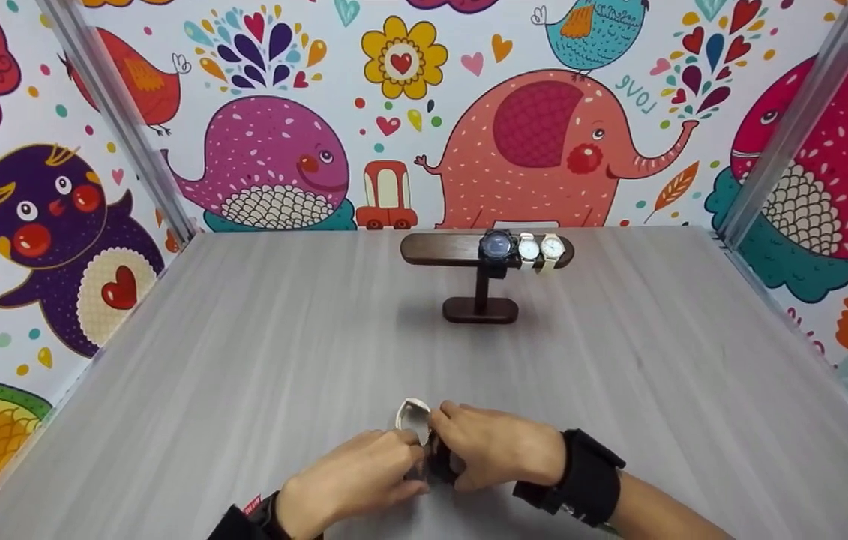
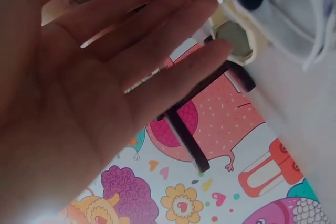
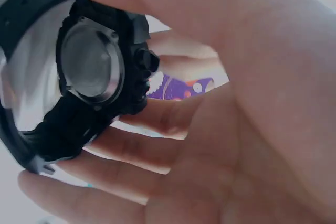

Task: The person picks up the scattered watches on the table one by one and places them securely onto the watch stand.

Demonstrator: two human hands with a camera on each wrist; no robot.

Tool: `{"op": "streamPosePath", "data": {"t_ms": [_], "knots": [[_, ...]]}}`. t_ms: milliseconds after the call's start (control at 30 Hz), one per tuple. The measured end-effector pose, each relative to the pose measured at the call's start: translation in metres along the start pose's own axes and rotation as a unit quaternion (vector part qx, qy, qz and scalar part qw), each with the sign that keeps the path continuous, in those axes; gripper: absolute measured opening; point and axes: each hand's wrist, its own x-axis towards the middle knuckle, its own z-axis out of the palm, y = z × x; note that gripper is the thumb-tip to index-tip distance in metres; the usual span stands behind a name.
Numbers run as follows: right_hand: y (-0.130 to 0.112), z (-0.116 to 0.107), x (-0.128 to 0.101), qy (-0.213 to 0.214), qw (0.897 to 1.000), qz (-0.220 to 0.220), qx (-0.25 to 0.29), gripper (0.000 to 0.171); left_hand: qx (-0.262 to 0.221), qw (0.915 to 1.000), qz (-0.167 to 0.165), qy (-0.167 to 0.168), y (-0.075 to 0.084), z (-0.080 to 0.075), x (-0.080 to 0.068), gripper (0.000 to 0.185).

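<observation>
At the near edge of the table [image 1: 244, 337], well in front of the watch stand [image 1: 480, 281], both hands are meeting over two watches. The right hand [image 1: 495, 444] is gripping a black watch [image 3: 94, 77], its fingers curled round the case and strap; the right wrist view is showing the metal case back turned toward the palm and the crown beside a fingertip. The left hand [image 1: 356, 480] is lying against the right one from the stand's left side, and the left wrist view is showing its fingers straight and spread, their tips touching a cream watch [image 2: 239, 38], with no curl round it. That cream watch is poking up between the two hands, on the side facing the stand. On the stand's crossbar a dark watch [image 1: 497, 246] and two white watches [image 1: 540, 250] are hanging side by side toward its right end. Behind the stand, cartoon wallpaper [image 1: 536, 142] is covering the wall.
</observation>
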Motion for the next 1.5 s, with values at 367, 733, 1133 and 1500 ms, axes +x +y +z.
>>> {"op": "streamPosePath", "data": {"t_ms": [367,733,1133,1500], "knots": [[0.036,-0.041,-0.012,0.169,0.981,0.0,0.1,0.062,-0.052,0.9791,-0.009,0.196,-0.004,-0.042,0.031,0.056],[0.059,-0.07,-0.031,0.394,0.9,-0.048,0.181,0.074,-0.206,0.9333,0.019,0.294,0.004,-0.059,0.072,0.092],[0.06,-0.076,-0.031,0.421,0.852,-0.175,0.259,0.069,-0.276,0.8827,0.061,0.376,-0.001,-0.064,0.085,0.094],[0.06,-0.069,-0.02,0.441,0.817,-0.279,0.246,0.065,-0.275,0.8541,0.149,0.415,-0.01,-0.06,0.088,0.078]]}}
